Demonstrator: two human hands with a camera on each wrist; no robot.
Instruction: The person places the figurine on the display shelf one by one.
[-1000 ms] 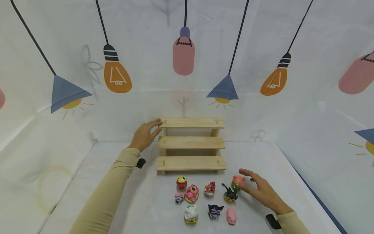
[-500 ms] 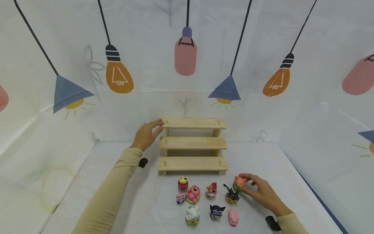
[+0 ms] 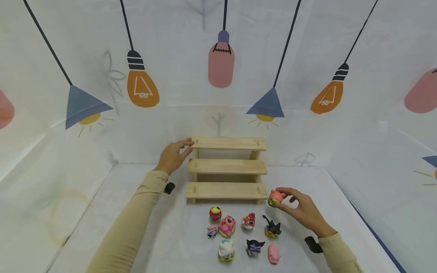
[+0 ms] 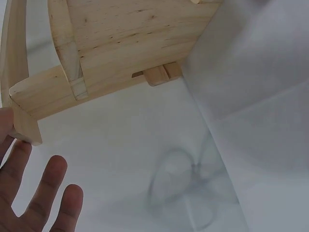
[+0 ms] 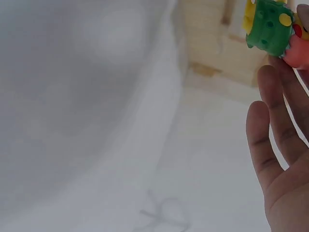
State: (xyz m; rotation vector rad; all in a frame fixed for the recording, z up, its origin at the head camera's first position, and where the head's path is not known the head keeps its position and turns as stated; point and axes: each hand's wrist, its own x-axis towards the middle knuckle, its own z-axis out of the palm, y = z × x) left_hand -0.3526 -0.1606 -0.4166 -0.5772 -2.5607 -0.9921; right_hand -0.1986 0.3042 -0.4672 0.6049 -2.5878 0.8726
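A pink toy figurine with a green base [image 3: 275, 197] is pinched between the thumb and fingers of my right hand [image 3: 305, 212], raised beside the right end of the lowest step. In the right wrist view its dotted green base [image 5: 271, 26] shows at the upper right. My left hand [image 3: 172, 156] grips the top board's left end on a three-step wooden display stand [image 3: 227, 167]. From the left wrist view, thumb and a finger hold a corner of the stand [image 4: 26, 123], other fingers spread. Nearest my right hand on the table is a black-eared figurine [image 3: 273, 228].
Several figurines stand before the stand, among them a red-and-yellow one [image 3: 215, 213], a pink bear [image 3: 227, 226], a white one [image 3: 226, 249], a black-and-purple one [image 3: 254, 248] and a pink pig [image 3: 274, 253]. A lamp-printed white backdrop [image 3: 191, 121] rises behind.
My right hand has closed on the pink-and-green figurine and lifted it off the table, up toward the stand. My left hand stays at the top board's left end.
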